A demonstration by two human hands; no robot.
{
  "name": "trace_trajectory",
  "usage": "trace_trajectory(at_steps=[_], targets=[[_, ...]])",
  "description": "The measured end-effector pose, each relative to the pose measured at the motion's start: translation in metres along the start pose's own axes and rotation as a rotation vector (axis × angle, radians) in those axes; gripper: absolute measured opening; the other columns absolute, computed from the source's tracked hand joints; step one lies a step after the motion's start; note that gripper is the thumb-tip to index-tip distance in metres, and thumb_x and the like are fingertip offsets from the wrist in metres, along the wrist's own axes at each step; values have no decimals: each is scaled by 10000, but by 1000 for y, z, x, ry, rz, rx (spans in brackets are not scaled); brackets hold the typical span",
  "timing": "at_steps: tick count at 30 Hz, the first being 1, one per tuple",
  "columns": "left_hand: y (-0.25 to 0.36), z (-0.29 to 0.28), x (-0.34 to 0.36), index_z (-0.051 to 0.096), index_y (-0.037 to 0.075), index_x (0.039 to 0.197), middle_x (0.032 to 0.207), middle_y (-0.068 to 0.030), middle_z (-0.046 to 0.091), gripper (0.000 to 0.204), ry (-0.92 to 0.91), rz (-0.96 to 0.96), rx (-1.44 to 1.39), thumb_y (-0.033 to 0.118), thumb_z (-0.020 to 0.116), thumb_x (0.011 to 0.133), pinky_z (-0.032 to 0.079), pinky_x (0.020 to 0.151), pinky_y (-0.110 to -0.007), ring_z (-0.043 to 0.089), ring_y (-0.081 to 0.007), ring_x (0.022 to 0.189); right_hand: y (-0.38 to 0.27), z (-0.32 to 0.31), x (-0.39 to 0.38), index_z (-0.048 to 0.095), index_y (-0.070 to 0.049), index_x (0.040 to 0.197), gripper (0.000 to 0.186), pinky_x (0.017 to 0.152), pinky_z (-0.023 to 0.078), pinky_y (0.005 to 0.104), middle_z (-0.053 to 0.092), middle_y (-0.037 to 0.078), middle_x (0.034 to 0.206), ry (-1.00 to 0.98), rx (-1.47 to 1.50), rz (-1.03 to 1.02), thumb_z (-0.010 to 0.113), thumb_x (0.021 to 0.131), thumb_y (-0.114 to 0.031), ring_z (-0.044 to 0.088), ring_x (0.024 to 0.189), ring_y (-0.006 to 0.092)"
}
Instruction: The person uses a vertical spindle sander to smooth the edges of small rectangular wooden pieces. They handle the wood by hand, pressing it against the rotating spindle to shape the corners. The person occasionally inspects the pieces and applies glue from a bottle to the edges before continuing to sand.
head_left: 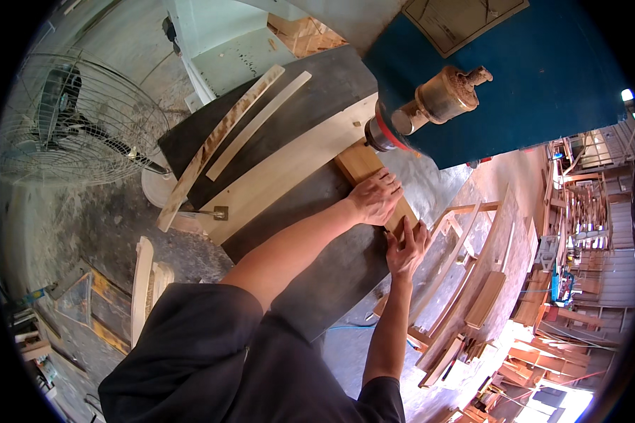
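Observation:
A short brown wooden board point(357, 163) lies on the dark machine table point(331, 252), its far end close to a round black and red machine head point(386, 132). My left hand point(376, 198) presses down on the middle of the board with its fingers curled over it. Nearer to me, my right hand point(408, 249) grips the board's near end, with thumb and fingers apart around it. A long pale wooden strip point(289, 171), held by small bolts, runs across the table left of the board. The board's edge under my hands is partly hidden.
Two thin curved wood strips point(222, 144) lie across the far left of the table. A caged fan point(77, 120) stands at left. Behind the head rises a blue machine body point(543, 92) with a dusty cylinder point(444, 96). Wooden frames point(466, 261) lie at right.

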State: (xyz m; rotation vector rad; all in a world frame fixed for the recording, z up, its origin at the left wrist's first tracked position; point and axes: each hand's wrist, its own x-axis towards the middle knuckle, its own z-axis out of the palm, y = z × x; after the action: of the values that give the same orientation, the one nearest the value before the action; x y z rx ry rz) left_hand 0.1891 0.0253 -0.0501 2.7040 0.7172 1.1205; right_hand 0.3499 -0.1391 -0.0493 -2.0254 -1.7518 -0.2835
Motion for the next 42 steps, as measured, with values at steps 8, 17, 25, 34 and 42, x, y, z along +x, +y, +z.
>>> trace_trajectory(at_steps=[8,17,25,34,42], targets=[[-2,4,3,713,15,1125,1206,-155,721,323,-113,-21,-13,268,672,928,376,1192,-486,616,-320,1234,2,0,3,743,-148,1399,627,1165,440,567,546,298,1491,-15,-12,5,871,803,-298,502,1358,506],[-4,8,7,702,51,1039,1096,-116,704,247,-5,-4,-6,192,739,840,435,1117,-452,621,-293,1114,4,-1,7,744,-150,1399,623,1159,444,560,549,283,1488,-20,-18,16,878,807,-292,505,1351,498],[-5,11,9,703,47,1067,1140,-126,712,259,-47,-13,-14,218,718,873,421,1140,-465,622,-300,1159,5,0,10,738,-152,1404,637,1163,441,562,553,280,1480,-16,-21,12,881,797,-282,505,1353,495],[-5,12,11,714,31,1127,1182,-140,718,313,-78,-16,-2,254,694,908,402,1174,-483,625,-313,1203,9,2,10,737,-156,1406,635,1172,426,569,554,282,1482,-19,-14,24,877,802,-293,501,1356,505],[-6,14,15,718,28,1120,1190,-147,721,315,-130,-29,-29,275,681,928,389,1185,-489,625,-314,1230,13,4,13,743,-159,1406,640,1170,432,565,555,293,1481,-15,-18,19,874,790,-278,509,1349,508]])
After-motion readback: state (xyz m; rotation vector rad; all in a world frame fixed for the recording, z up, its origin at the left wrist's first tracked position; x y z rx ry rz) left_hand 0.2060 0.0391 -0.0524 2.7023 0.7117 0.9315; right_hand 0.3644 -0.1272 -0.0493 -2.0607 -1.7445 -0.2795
